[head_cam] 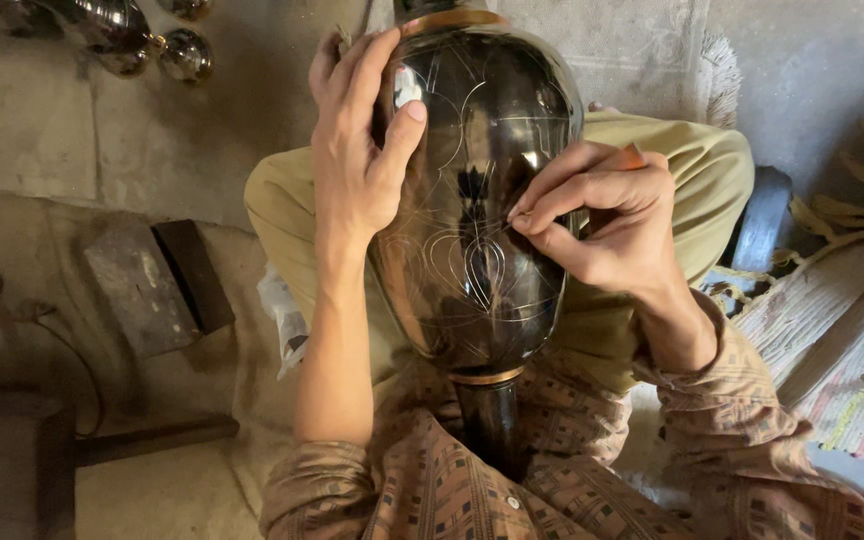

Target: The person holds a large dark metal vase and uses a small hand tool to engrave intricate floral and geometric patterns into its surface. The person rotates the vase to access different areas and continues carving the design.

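Hands on the dark metal vase [477, 200]: left hand [357, 150] spread flat against the vase's left shoulder, fingers wrapped round the curve, steadying. Right hand [607, 215] pinched shut on a thin engraving tool [630, 158], orange-tipped, point pressed to the vase's right flank beside the scratched petal pattern. Vase propped across the lap, long axis running away from the body, narrow neck toward the chest, wide end far. Directly between both hands; right hand nearer the worked spot, left higher up toward the far end. Olive trouser knees [692, 150] under and behind the vase. Patterned shirt sleeves [732, 440] below the vase's neck. Left of the vase, a dark block [157, 285] on the floor; above-left, shiny round metal vessels [142, 40], contents not visible. Right of the vase, woven mat [837, 340].
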